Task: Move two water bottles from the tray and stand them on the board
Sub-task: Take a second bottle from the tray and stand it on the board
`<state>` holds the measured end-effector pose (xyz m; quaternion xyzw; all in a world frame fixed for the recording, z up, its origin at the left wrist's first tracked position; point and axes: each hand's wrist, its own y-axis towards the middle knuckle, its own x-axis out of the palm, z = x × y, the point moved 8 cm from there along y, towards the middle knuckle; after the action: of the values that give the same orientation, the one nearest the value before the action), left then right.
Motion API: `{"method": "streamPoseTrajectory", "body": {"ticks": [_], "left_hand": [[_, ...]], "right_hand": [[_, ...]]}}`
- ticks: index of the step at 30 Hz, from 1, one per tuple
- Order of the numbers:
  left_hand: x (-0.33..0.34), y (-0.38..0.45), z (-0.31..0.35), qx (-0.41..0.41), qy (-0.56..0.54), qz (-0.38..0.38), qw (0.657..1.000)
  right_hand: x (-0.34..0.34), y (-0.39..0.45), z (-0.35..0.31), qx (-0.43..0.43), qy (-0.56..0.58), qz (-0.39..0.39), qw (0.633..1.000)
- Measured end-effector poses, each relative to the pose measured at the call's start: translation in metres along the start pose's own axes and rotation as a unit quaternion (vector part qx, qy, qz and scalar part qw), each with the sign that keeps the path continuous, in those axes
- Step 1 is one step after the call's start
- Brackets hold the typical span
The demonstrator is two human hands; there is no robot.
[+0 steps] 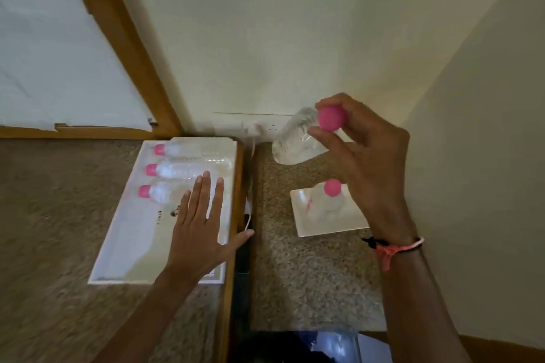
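Note:
A white tray point(141, 247) lies on the left counter with three clear water bottles on their sides, pink caps to the left: a far one point(188, 149), a middle one point(182, 170) and a near one point(162, 193). My left hand point(200, 230) hovers flat and open over the tray, its fingertips over the near bottle. My right hand point(365, 162) grips a fourth bottle point(295, 141) by its pink cap, tilted in the air above the right counter. A small white board point(327, 227) lies below it, with one bottle point(328, 200) standing upright on it.
A wooden edge and a dark gap point(244, 259) with a white cable separate the two speckled counters. A wall socket point(272, 128) sits behind the held bottle. The cream wall closes in on the right. A framed panel point(126, 47) stands at the back left.

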<state>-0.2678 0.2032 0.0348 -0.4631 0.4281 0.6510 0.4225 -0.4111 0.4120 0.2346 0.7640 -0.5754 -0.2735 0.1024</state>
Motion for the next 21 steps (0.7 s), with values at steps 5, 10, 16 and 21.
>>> {"method": "streamPoseTrajectory", "body": {"ticks": [5,10,16,21], "left_hand": [[0.028,0.024,0.055,0.004,-0.013,-0.022,1.0],[0.057,0.032,0.085,0.001,-0.008,-0.047,0.999],[0.099,0.017,0.096,-0.004,-0.019,-0.109,0.994],[0.134,0.001,0.097,-0.013,-0.028,-0.166,0.986]], "right_hand": [[-0.056,0.021,0.04,0.003,-0.021,0.026,0.999],[-0.089,0.019,0.089,0.022,-0.065,-0.006,0.998],[-0.1,-0.006,0.141,0.072,-0.115,-0.053,0.989],[-0.095,-0.024,0.174,0.1,-0.116,-0.095,0.984]]}}
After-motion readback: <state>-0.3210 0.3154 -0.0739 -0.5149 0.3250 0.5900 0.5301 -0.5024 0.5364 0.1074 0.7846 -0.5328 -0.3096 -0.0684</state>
